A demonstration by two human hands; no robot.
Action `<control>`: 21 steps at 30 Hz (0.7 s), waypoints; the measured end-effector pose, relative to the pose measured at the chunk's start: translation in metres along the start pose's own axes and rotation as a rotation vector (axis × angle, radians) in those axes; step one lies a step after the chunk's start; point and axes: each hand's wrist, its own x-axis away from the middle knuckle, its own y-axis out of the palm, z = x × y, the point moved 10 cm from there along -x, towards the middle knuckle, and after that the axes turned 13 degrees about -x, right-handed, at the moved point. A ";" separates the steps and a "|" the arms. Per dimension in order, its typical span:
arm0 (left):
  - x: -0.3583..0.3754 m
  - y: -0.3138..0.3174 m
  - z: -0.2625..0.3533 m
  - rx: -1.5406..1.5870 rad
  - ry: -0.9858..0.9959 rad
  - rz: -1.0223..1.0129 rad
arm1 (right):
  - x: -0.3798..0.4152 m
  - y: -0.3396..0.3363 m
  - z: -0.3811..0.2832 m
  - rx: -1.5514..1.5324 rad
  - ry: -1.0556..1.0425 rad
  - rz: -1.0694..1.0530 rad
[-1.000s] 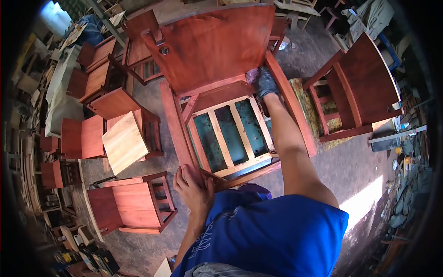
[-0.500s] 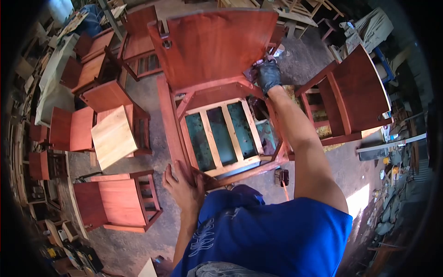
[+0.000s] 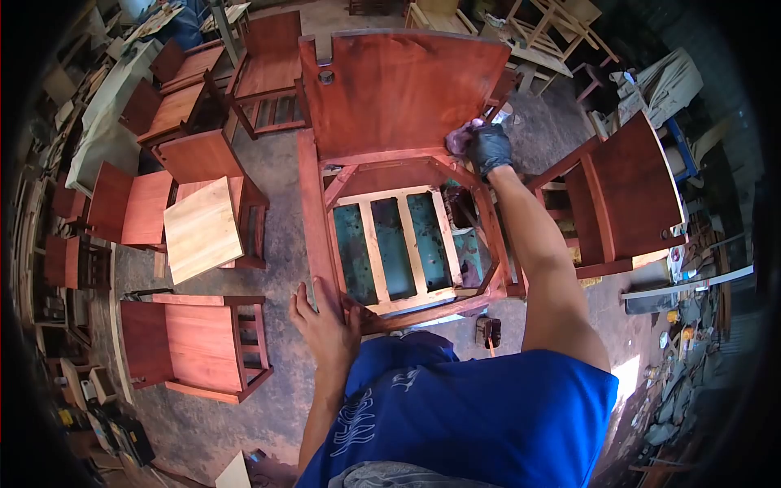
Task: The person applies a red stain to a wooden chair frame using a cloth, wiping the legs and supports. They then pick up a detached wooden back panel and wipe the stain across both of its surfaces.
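A reddish-stained wooden chair [image 3: 407, 93] with an open seat frame stands in front of me. My right hand [image 3: 491, 149], in a dark glove, is closed on a purple-stained rag [image 3: 460, 138]. The rag touches the lower right corner of the backrest, where it meets the seat frame. My bare left hand [image 3: 327, 329] lies with fingers spread against the near left corner of the side rail [image 3: 313, 220]. Pale slats [image 3: 382, 252] show through the seat opening, over a green, dark-blotched surface.
Other red-stained chairs stand at left, including one [image 3: 195, 346] near me, and another chair [image 3: 630, 191] at right. A pale unstained board [image 3: 203, 230] leans on one. A small dark container [image 3: 488, 332] with a stick sits on the floor right of the frame.
The view has shifted, so the chair appears farther right and slightly lower. My right hand still has the rag at the same backrest corner. My left hand remains at the rail.
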 end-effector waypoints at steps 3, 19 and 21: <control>0.001 -0.001 0.004 -0.012 0.049 0.009 | -0.022 -0.054 0.018 -0.293 -0.022 0.226; -0.001 0.014 0.003 -0.067 0.039 -0.065 | 0.023 0.036 0.010 -0.515 0.441 0.766; -0.005 0.016 0.012 -0.058 0.093 -0.051 | 0.045 0.053 -0.003 -0.525 0.409 0.706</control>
